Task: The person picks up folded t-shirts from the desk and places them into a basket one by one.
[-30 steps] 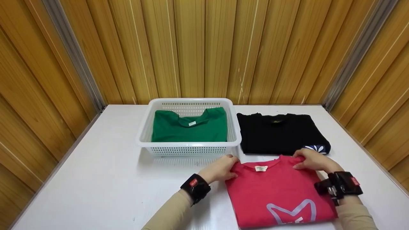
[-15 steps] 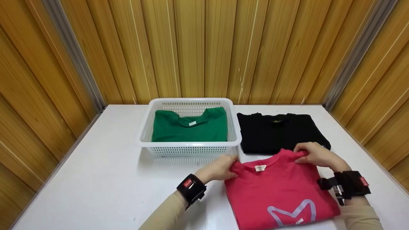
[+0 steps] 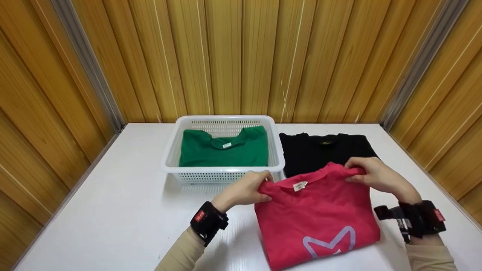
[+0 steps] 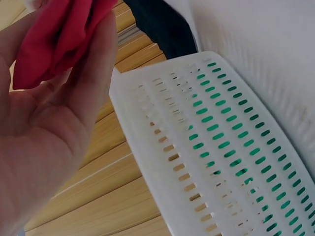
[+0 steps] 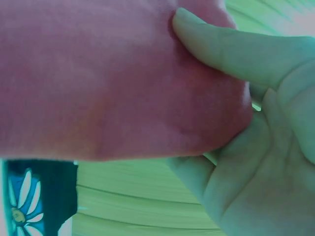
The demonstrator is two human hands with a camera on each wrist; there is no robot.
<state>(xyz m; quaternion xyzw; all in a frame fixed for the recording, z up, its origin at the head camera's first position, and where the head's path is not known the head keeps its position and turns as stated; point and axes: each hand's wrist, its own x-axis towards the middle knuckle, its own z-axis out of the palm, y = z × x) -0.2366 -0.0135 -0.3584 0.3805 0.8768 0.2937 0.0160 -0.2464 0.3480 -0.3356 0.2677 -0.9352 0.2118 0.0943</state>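
Observation:
A folded red T-shirt [image 3: 316,207] with a pale star outline and a white neck label hangs between both hands at the front right. My left hand [image 3: 246,190] pinches its left shoulder corner; in the left wrist view the red cloth [image 4: 59,39] is bunched between thumb and fingers. My right hand [image 3: 378,177] grips the other shoulder, its thumb [image 5: 211,44] lying over the cloth in the right wrist view. The shirt's upper edge is raised and overlaps the near part of a folded black shirt [image 3: 312,154]. The shirt's lower edge hangs low over the white table.
A white plastic basket [image 3: 222,170] stands at the back middle, with a folded green shirt [image 3: 226,154] inside. The black shirt lies right beside it. Wood-patterned walls [image 3: 241,56] enclose the white table [image 3: 113,210] at the back and both sides.
Both hands have lifted the red T-shirt by its shoulders and brought it slightly left and toward the back. It now covers more of the black shirt; the basket and green shirt have stayed put.

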